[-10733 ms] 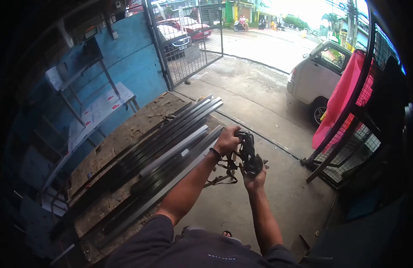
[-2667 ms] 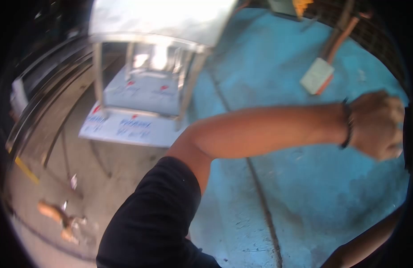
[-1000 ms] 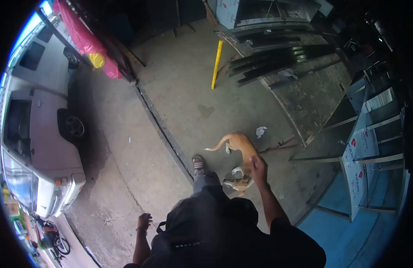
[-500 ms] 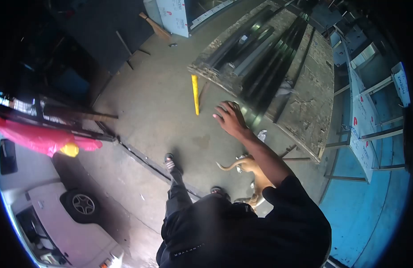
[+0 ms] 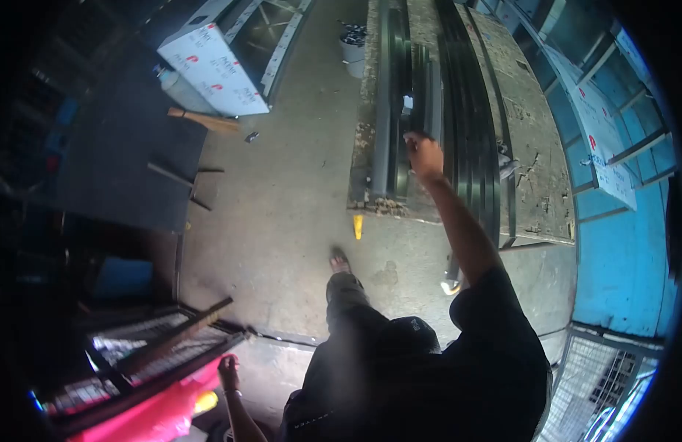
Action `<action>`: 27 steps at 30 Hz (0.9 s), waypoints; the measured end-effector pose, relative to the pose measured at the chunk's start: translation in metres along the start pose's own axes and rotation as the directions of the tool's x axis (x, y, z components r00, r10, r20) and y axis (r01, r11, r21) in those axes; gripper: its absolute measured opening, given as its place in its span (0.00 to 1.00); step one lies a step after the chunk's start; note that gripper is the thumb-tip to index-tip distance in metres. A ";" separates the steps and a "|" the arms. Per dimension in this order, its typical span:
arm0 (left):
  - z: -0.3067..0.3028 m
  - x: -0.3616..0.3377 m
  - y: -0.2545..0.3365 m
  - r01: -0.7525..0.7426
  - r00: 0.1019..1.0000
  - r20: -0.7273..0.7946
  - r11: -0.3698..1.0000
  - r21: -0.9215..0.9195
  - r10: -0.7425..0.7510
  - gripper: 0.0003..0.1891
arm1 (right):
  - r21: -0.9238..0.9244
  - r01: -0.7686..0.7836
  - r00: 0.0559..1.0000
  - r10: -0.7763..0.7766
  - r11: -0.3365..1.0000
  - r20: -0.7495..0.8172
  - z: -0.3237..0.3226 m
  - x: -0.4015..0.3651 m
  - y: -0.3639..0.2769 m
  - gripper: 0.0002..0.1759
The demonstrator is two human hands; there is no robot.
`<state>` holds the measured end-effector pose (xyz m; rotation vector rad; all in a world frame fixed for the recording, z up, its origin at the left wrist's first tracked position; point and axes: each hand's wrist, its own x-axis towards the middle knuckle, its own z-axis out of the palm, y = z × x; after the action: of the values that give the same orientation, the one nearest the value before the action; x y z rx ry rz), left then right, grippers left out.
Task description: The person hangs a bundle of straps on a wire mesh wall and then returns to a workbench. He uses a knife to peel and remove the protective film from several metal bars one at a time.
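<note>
We look into a dim scene, its left side sunk in near-black, its straight edges bowing towards a dark round rim. Soft glare streaks the long dark metal bars point(image 5: 470, 125); daylight glows through the grey wire-mesh gate point(image 5: 595, 379) at lower right; a pale smear veils the black cloth shirt point(image 5: 436, 387).

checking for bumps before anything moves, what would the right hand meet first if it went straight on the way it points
Probably the metal bars on the table, near the small white piece; how high the right hand is above them is unclear.
</note>
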<state>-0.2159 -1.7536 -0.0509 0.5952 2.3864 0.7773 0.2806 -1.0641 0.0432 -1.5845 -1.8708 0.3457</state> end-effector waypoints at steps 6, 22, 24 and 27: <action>0.003 0.169 0.102 0.015 0.983 0.182 0.995 -0.103 0.004 0.17 | -0.369 -0.018 0.980 -0.057 0.929 -0.189 0.061 0.147 0.040 0.10; 0.031 0.578 0.285 -0.596 0.657 0.753 0.638 0.487 0.038 0.17 | -0.147 -0.364 0.929 0.346 0.920 -0.134 0.059 0.161 0.056 0.05; 0.066 0.671 0.394 -0.710 0.592 0.781 0.587 0.390 0.198 0.16 | -0.199 -0.480 0.868 0.429 0.855 -0.251 0.056 0.155 0.040 0.04; 0.185 0.721 0.622 -0.876 0.392 0.818 0.443 0.192 0.421 0.18 | -0.292 -0.473 0.873 0.396 0.831 -0.287 0.052 0.158 0.018 0.06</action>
<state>-0.4949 -0.8244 -0.0424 1.9182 1.5253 -0.0587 0.2537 -0.8995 0.0421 -2.2092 -1.4421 0.0189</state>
